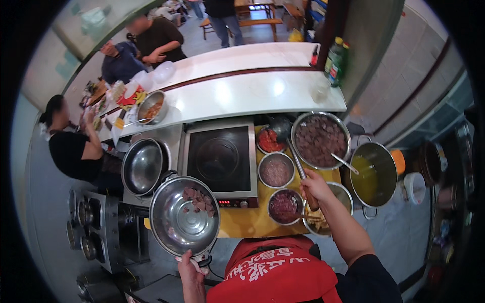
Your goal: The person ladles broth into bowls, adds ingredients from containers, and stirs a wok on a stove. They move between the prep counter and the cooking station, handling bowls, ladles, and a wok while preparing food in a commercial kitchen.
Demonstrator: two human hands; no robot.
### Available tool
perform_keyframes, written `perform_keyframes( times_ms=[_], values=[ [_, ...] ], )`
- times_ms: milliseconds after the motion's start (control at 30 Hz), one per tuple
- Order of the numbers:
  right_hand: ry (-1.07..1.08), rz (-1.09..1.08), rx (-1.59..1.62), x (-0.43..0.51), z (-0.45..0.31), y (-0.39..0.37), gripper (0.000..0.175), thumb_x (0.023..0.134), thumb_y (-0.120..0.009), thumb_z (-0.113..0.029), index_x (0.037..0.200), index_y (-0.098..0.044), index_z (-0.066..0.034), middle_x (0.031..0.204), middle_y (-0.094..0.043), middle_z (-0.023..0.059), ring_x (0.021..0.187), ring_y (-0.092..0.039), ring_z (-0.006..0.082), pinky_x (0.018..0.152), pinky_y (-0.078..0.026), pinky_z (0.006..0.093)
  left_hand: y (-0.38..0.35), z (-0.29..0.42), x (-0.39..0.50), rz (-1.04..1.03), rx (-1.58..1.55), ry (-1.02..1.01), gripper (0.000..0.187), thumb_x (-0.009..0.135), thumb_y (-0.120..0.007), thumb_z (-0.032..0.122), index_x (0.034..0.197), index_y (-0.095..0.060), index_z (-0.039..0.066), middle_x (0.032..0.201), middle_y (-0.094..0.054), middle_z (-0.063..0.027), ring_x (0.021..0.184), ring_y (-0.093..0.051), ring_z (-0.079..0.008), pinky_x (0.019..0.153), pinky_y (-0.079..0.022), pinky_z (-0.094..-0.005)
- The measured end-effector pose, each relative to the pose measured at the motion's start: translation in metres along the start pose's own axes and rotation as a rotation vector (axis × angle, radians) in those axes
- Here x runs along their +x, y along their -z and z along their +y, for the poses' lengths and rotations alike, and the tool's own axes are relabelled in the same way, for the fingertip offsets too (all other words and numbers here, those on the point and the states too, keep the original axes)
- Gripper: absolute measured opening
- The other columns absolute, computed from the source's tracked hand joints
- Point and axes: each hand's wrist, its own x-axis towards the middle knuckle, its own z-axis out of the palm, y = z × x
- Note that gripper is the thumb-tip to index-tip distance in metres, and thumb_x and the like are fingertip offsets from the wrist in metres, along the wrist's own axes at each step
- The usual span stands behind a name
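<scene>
My left hand (189, 267) grips the cloth-wrapped near handle of a steel two-handled wok (182, 227). Several dark reddish-brown pieces (199, 200) lie in the wok. My right hand (316, 185) is closed on the wooden handle of a ladle (298, 163). The ladle's dark bowl is over a small bowl of chopped red food (269, 140). Beside it stands a large steel bowl of dark brown cubes (322, 138) with a spoon in it. Nearer me are bowls of pale pinkish mince (276, 170) and purple-red chopped food (285, 206).
An induction cooker (219, 159) sits in the middle, another steel pan (142, 166) left of it. A deep pot of yellow liquid (365, 178) stands at right. Beyond runs a white counter (242, 89). A person (75, 140) stands at left; other people are behind the counter.
</scene>
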Motion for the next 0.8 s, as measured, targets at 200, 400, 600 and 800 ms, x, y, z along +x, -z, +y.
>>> perform_keyframes(
  times_ms=[200, 400, 600, 800],
  values=[
    [-0.035, 0.052, 0.068, -0.018, 0.008, -0.02, 0.041, 0.092, -0.053, -0.004, 0.132, -0.047, -0.0019, 0.07, -0.058, 0.0059, 0.051, -0.056, 0.015, 0.045, -0.047, 0.0295, 0.001, 0.026, 0.044, -0.109, 0.099, 0.007, 0.032, 0.09, -0.055, 0.022, 0.112, -0.054, -0.001, 0.082, -0.065, -0.0124, 0.062, -0.065, -0.0226, 0.029, -0.043, -0.0362],
    [0.03, 0.07, 0.172, -0.031, 0.026, -0.046, 0.048, 0.092, -0.052, -0.003, 0.139, -0.043, -0.0019, 0.069, -0.059, 0.007, 0.051, -0.057, 0.0161, 0.044, -0.049, 0.0296, -0.033, 0.07, 0.072, -0.193, 0.112, 0.009, 0.035, 0.091, -0.056, 0.017, 0.119, -0.051, -0.004, 0.088, -0.067, -0.0171, 0.058, -0.067, -0.0278, 0.027, -0.044, -0.0363],
    [0.008, 0.037, 0.198, -0.1, 0.012, -0.086, 0.058, 0.093, -0.05, -0.001, 0.149, -0.036, -0.0079, 0.071, -0.059, 0.0091, 0.05, -0.057, 0.0184, 0.044, -0.047, 0.0293, -0.032, 0.049, 0.157, -0.331, 0.029, -0.129, 0.05, 0.088, -0.054, 0.0, 0.137, -0.045, -0.004, 0.126, -0.061, -0.0136, 0.115, -0.06, -0.024, 0.097, -0.049, -0.0366],
    [0.098, -0.013, 0.121, -0.221, -0.009, -0.093, 0.064, 0.093, -0.051, 0.0, 0.153, -0.03, -0.0094, 0.075, -0.059, 0.0098, 0.051, -0.055, 0.0165, 0.046, -0.046, 0.0278, -0.098, 0.042, 0.118, -0.37, 0.197, -0.127, 0.03, 0.09, -0.057, 0.007, 0.119, -0.056, -0.001, 0.1, -0.066, -0.0102, 0.081, -0.066, -0.0203, 0.067, -0.054, -0.0326]
  ],
)
